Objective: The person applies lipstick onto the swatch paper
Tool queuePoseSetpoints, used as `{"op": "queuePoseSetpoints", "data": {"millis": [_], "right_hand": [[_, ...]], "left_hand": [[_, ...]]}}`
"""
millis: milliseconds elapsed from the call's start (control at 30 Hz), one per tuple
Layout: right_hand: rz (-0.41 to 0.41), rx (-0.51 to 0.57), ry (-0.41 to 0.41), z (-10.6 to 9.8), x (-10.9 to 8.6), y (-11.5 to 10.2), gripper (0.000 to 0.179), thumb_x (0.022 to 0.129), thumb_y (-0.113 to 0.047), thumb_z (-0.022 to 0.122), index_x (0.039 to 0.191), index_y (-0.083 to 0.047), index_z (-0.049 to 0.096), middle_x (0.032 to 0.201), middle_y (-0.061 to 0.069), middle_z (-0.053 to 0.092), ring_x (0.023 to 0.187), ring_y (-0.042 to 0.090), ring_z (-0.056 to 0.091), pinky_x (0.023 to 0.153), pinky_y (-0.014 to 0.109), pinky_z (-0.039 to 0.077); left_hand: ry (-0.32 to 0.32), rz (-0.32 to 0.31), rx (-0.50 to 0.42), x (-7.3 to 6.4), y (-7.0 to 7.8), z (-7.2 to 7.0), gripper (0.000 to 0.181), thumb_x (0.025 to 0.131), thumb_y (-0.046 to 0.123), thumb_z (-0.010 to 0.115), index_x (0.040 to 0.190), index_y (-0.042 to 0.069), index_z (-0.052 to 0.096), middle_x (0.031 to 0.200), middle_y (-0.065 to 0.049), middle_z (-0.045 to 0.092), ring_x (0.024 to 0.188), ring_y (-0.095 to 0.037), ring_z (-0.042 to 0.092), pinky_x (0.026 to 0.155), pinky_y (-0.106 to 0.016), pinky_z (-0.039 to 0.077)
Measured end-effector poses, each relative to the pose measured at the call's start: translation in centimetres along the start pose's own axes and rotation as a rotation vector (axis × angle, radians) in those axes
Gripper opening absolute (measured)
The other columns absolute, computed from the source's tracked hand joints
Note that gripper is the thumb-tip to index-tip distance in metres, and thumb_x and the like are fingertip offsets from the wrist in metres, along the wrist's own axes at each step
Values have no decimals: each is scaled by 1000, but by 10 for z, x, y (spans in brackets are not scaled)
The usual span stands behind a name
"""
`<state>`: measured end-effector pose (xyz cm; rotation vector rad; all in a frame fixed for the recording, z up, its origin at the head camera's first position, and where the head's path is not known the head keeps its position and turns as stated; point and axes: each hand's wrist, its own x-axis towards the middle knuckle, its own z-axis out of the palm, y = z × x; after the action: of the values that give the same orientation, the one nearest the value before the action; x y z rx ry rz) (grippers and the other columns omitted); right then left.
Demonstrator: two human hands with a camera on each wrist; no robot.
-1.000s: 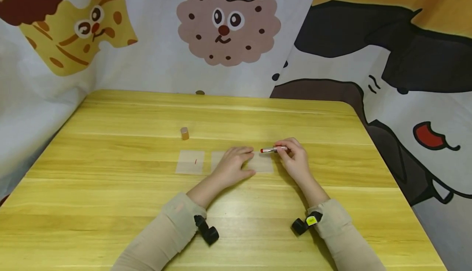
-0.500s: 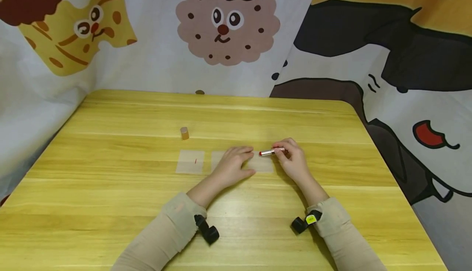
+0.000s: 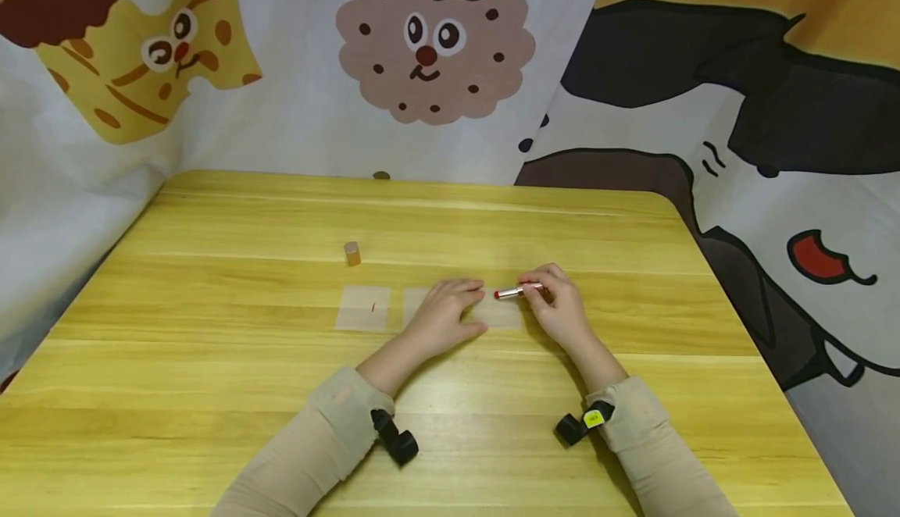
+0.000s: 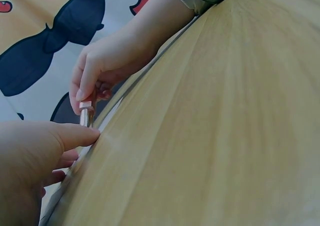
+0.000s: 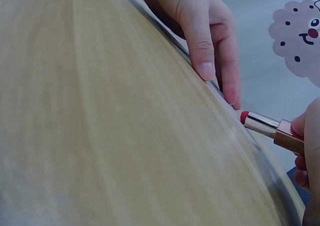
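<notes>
My right hand (image 3: 560, 304) pinches a lipstick (image 3: 512, 293) between thumb and fingers. Its red end points left, over the upper part of the right-hand square of pale paper (image 3: 505, 316). In the right wrist view the red tip (image 5: 244, 117) is right at the paper's surface; whether they touch I cannot tell. My left hand (image 3: 443, 315) rests palm down with extended fingers, its fingertips on that square's left side. Beneath this hand lies a middle square of paper (image 3: 412, 304), partly covered. A left square of paper (image 3: 354, 312) bears a short red stroke (image 3: 373, 308).
Behind the left square stands a small golden-brown cap (image 3: 352, 254). Everything lies on a wooden table (image 3: 246, 220). A printed curtain (image 3: 295, 111) hangs along its back edge. A black wrist camera sits at each cuff.
The right hand has shifted slightly left and toward me, bringing the lipstick's red tip down to the right-hand paper. My left hand has stayed in place.
</notes>
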<state>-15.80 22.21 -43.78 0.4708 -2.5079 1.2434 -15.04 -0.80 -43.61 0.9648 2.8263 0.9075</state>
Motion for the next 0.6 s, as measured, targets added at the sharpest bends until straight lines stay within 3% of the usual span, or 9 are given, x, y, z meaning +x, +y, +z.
{"op": "queuePoseSetpoints", "data": {"millis": [300,600], "right_hand": [[-39,5,9,0,0,1,12,88,2,63,95,-1,72,92,5,60,78,17,52,65,24,41],[-17,22,-13,-2,-1,0,11,88,1,62,92,-3,71,91,5,60,77,16,53,63,24,43]], "left_hand": [[2,-6,-2,0,0,0,59,85,35,72,132,4,56,145,-7,44,134,-26,36,112,-41,17],[-5,-11,-16,-1,1,-2,59,85,34,72,133,3,55,145,-7,43,134,-26,36,112,-41,17]]}}
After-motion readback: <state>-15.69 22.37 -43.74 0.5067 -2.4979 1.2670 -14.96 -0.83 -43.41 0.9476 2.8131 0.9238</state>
